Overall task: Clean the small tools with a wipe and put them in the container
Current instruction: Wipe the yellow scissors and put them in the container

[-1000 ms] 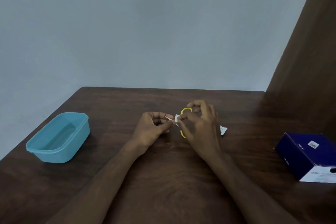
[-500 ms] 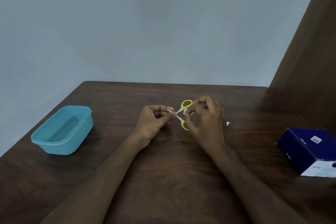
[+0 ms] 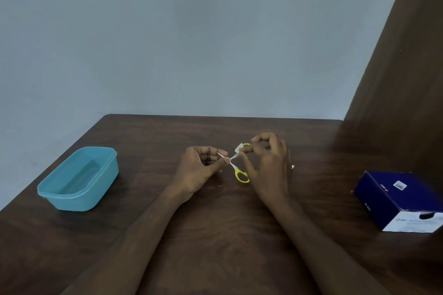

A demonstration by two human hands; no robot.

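Forearms reach in from the near edge of the dark wooden table (image 3: 215, 235) and meet at its middle, where the wiping step is in hand. The left hand (image 3: 199, 172) pinches the blade end of the small yellow-handled scissors (image 3: 241, 173) between thumb and forefinger, the other fingers curled in. The scissors stand spread open, one yellow loop low and near, the other partly hidden behind the right hand (image 3: 271, 165). That hand pinches a small white wipe (image 3: 238, 149) against the farther arm of the scissors, close to its loop, with thumb and forefinger; the remaining fingers arch above.

To the near right sits a dark blue box (image 3: 393, 199). To the left, well apart from the hands, stands the blue plastic container (image 3: 79, 179), its inside showing no tools.

By my reading the cleaning is not yet done. The next move likely calls for drawing the wipe along the blades while the left pinch stays firm and clear of the edges, then carrying the scissors left to the container.
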